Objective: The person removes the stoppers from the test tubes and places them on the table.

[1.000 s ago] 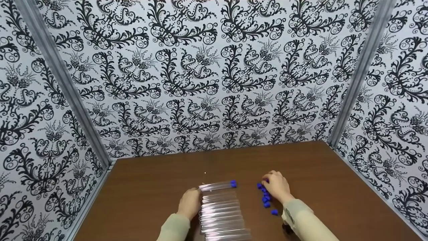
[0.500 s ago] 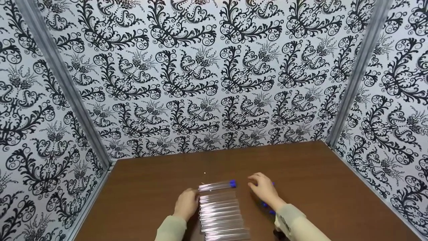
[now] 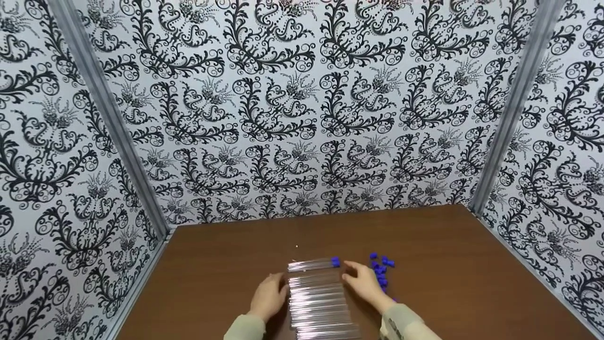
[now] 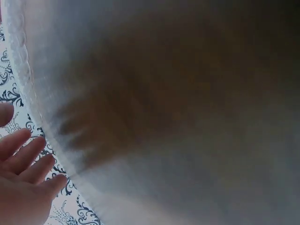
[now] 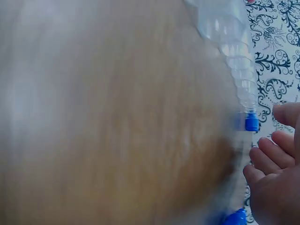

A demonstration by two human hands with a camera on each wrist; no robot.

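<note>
Clear tubes (image 3: 318, 302) lie side by side in a row on the table, their long sides running left to right. At the far end of the row, two clear tubes (image 3: 309, 265) have blue caps (image 3: 335, 262) on their right ends. My left hand (image 3: 269, 295) rests at the left ends of the row, its fingers loosely extended in the left wrist view. Beside the right ends is my right hand (image 3: 365, 283), fingertips near the blue caps. In the right wrist view its thumb stands apart from the fingers, with nothing visible between them. Several loose blue caps (image 3: 380, 271) lie just right of that hand.
The brown table (image 3: 226, 250) meets patterned wall panels (image 3: 292, 118) at its back and sides. Grey metal posts (image 3: 509, 123) stand at the back corners. Both wrist views are largely filled by a blurred, close tabletop.
My right hand has moved left from the loose blue caps to the right ends of the tubes, uncovering more caps. The left hand stays at the left ends, thumb further apart.
</note>
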